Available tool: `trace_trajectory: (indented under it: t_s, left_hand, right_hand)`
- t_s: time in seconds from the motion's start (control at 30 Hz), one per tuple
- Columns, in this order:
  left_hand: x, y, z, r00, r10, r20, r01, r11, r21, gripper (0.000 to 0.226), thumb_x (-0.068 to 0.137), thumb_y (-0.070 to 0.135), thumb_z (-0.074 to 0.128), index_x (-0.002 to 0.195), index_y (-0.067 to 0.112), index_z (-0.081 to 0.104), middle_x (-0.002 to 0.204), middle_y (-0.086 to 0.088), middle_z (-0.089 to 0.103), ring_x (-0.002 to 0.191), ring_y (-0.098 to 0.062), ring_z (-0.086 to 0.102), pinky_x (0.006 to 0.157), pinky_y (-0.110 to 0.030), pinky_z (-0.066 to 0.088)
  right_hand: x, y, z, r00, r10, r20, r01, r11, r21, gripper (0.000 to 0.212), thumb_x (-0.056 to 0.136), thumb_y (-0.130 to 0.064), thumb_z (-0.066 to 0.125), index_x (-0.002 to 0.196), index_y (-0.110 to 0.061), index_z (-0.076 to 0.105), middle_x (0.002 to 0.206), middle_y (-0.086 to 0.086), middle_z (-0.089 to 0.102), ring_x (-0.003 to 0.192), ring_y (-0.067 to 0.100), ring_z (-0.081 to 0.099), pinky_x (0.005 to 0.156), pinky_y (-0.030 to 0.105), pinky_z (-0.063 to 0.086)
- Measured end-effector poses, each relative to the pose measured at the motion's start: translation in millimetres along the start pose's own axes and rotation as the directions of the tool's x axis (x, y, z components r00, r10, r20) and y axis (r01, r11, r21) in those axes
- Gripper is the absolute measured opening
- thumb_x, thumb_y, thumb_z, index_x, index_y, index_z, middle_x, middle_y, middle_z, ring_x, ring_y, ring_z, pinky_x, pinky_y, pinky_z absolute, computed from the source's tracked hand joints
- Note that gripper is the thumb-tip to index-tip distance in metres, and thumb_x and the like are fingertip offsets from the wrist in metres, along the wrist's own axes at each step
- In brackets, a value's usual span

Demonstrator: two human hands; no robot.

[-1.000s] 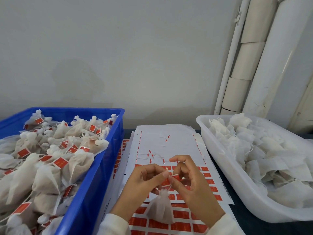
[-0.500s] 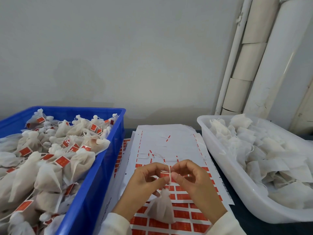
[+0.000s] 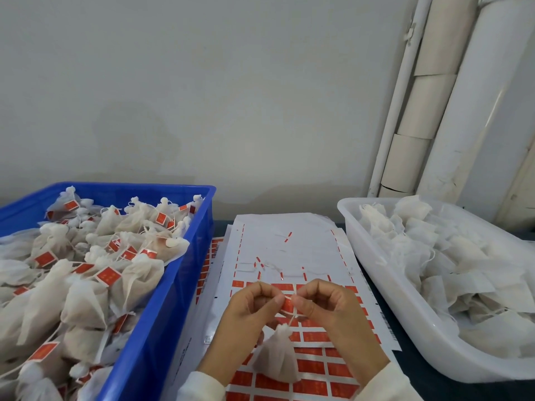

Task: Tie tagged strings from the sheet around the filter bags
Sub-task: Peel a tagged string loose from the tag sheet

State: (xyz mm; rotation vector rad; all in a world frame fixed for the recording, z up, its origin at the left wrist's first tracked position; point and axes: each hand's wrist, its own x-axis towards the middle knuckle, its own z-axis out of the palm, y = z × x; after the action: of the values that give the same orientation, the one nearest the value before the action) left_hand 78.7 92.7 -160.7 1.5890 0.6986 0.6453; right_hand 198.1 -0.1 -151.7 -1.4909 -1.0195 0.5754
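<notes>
1. The left hand [image 3: 254, 306] is hovering over the near half of the tag sheet [image 3: 289, 250], fingers curled inward, thumb and forefinger pinching one end of a thin white string [image 3: 291, 318].
2. The right hand [image 3: 327, 306] is facing it just to the right over the same sheet, fingers likewise curled, its thumb and forefinger pinching the string and a small red tag [image 3: 288, 304] between the two hands' fingertips.
3. Both wrists, in pale sleeves [image 3: 202, 386], are coming in from the sheet's near edge, the hands angled toward each other with fingertips almost touching.
4. The filter bag [image 3: 276, 355] is hanging below the fingertips above the sheet's red rows, its gathered neck pointing up along the string.
5. Left of the sheet, a blue crate [image 3: 162, 299] is holding many tied bags with red tags; right of the sheet, a white tub [image 3: 385, 299] is holding untied white bags.
6. Compared with half a second ago, the fingertips are sitting closer together and lower, near the bag's neck, with the string stretch between hands and bag looking shorter.
7. Compared with a second ago, the right forefinger is lying lower; the bag is staying at the same spot over the sheet, as are the crate and tub.
</notes>
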Motion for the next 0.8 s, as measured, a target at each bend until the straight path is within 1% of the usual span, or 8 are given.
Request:
trace_trajectory:
  t_s: [0.1, 0.17, 0.27, 0.3, 0.37, 0.43, 0.6, 0.8]
  left_hand:
    - [-5.3, -1.2, 5.4, 0.986, 0.094, -0.135, -0.075, 0.987, 0.140, 0.024, 0.079, 0.028, 0.067, 0.097, 0.025, 0.051, 0.090, 0.009, 0.065, 0.074, -0.009, 0.063, 0.060, -0.017, 0.053]
    - [-10.6, -0.5, 7.2, 0.956, 0.208, -0.206, -0.142, 0.945, 0.296, 0.024, 0.077, 0.033, 0.070, 0.091, 0.031, 0.051, 0.091, 0.014, 0.062, 0.078, -0.008, 0.063, 0.070, -0.020, 0.054]
    - [-20.8, 3.1, 14.1, 0.936, 0.289, -0.200, -0.142, 0.831, 0.538, 0.018, 0.077, 0.048, 0.063, 0.085, 0.046, 0.047, 0.094, 0.028, 0.055, 0.079, 0.002, 0.060, 0.076, -0.009, 0.047]
    - [-22.7, 3.0, 17.7, 0.931, 0.312, -0.191, -0.132, 0.773, 0.621, 0.016, 0.078, 0.054, 0.056, 0.090, 0.050, 0.046, 0.098, 0.031, 0.055, 0.082, 0.005, 0.059, 0.078, -0.007, 0.043]
    - [-26.0, 0.7, 24.0, 0.922, 0.343, -0.182, -0.121, 0.699, 0.705, 0.028, 0.082, 0.061, 0.044, 0.109, 0.053, 0.045, 0.111, 0.032, 0.056, 0.095, 0.006, 0.058, 0.087, -0.007, 0.041]
    - [-26.2, -0.9, 27.9, 0.922, 0.335, -0.193, -0.100, 0.689, 0.718, 0.035, 0.085, 0.061, 0.039, 0.118, 0.053, 0.042, 0.117, 0.029, 0.057, 0.103, 0.006, 0.057, 0.091, -0.009, 0.040]
    - [-24.3, -4.0, 29.7, 0.921, 0.316, -0.228, -0.058, 0.690, 0.721, 0.034, 0.084, 0.062, 0.040, 0.116, 0.052, 0.049, 0.115, 0.030, 0.058, 0.102, 0.007, 0.055, 0.093, -0.011, 0.038]
    - [-20.5, -8.3, 32.6, 0.926, 0.305, -0.222, -0.067, 0.711, 0.700, 0.034, 0.083, 0.058, 0.046, 0.115, 0.048, 0.054, 0.116, 0.029, 0.058, 0.104, 0.005, 0.053, 0.095, -0.011, 0.037]
  right_hand:
    - [-0.5, -0.4, 0.8, 0.999, -0.043, -0.021, 0.042, 0.998, -0.045, 0.009, 0.082, -0.014, 0.068, 0.074, -0.019, 0.067, 0.069, -0.009, 0.068, 0.068, 0.006, 0.065, 0.063, 0.012, 0.050]
    - [-0.2, 1.1, 0.9, 0.997, -0.062, -0.047, 0.059, 0.996, -0.064, 0.009, 0.081, -0.014, 0.068, 0.074, -0.019, 0.067, 0.070, -0.008, 0.069, 0.069, 0.007, 0.065, 0.064, 0.013, 0.051]
    - [-0.3, 4.6, 1.5, 0.995, -0.083, -0.061, 0.076, 0.992, -0.098, 0.007, 0.082, -0.015, 0.068, 0.077, -0.019, 0.067, 0.071, -0.004, 0.069, 0.071, 0.011, 0.067, 0.069, 0.019, 0.055]
    - [-0.1, 6.0, 1.6, 0.994, -0.089, -0.062, 0.082, 0.991, -0.102, 0.006, 0.082, -0.015, 0.068, 0.078, -0.019, 0.067, 0.072, -0.004, 0.069, 0.071, 0.012, 0.067, 0.070, 0.021, 0.056]
    - [0.1, 7.7, 1.1, 0.992, -0.105, -0.067, 0.097, 0.989, -0.113, 0.009, 0.081, -0.014, 0.069, 0.082, -0.022, 0.065, 0.072, -0.006, 0.067, 0.072, 0.012, 0.066, 0.069, 0.022, 0.056]
    - [0.4, 8.6, 0.2, 0.989, -0.139, -0.057, 0.129, 0.980, -0.151, 0.014, 0.083, -0.014, 0.067, 0.086, -0.027, 0.062, 0.074, -0.009, 0.066, 0.074, 0.010, 0.065, 0.071, 0.020, 0.055]
    - [0.0, 10.8, -0.2, 0.964, -0.265, 0.017, 0.256, 0.910, -0.326, 0.017, 0.092, -0.021, 0.054, 0.096, -0.037, 0.054, 0.084, -0.025, 0.061, 0.093, -0.005, 0.056, 0.079, 0.006, 0.044]
    - [0.1, 11.0, 0.2, 0.959, -0.279, 0.050, 0.277, 0.884, -0.377, 0.018, 0.088, -0.036, 0.042, 0.104, -0.041, 0.047, 0.090, -0.024, 0.056, 0.097, -0.012, 0.051, 0.081, 0.001, 0.040]
